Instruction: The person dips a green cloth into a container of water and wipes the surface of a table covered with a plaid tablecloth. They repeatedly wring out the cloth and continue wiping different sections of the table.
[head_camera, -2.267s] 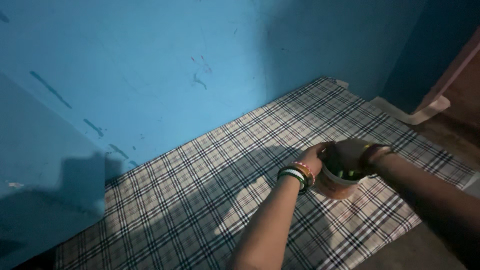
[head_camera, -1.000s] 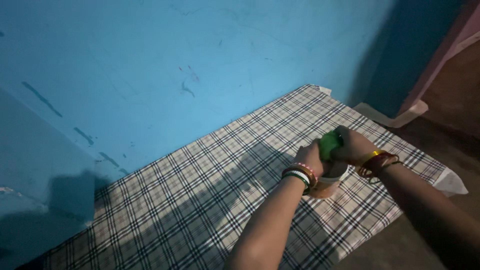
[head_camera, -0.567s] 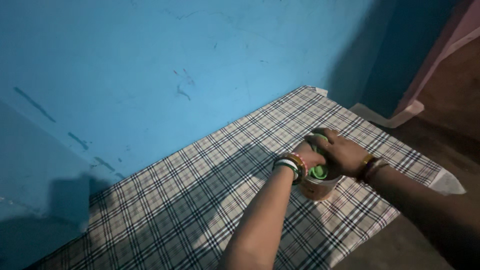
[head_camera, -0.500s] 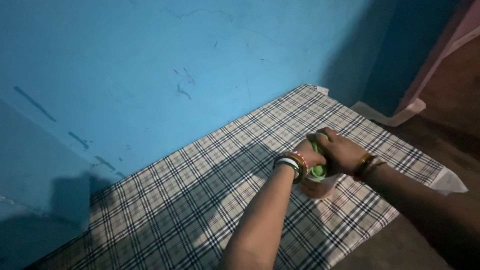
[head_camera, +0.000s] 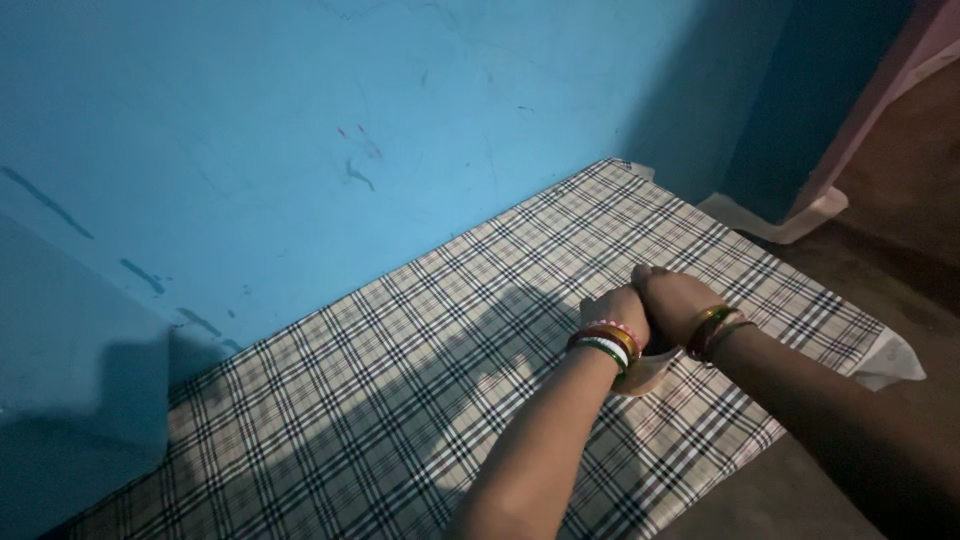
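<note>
The small round tub (head_camera: 645, 372) sits on the checked cloth (head_camera: 400, 380), almost wholly covered — I can see only a pale sliver of its rim and lower wall below my wrists. Both hands are pressed together over its mouth. The left hand (head_camera: 618, 308) is curled into a fist on the near-left side of the opening, and the right hand (head_camera: 672, 296) is bunched just beside it, the two touching knuckle to knuckle. Held this way they seem to bear straight down into the tub, which would pin it against the cloth so it cannot slide. Whether either fist is clenched round something I cannot tell — the backs of the hands hide the fingers and whatever is inside the tub. Bangles (head_camera: 605, 343) ring the left wrist, with a second set on the right. The cloth lies flat along the blue wall (head_camera: 300, 130), its far corner near a pale strip (head_camera: 780, 215) at the floor edge.
</note>
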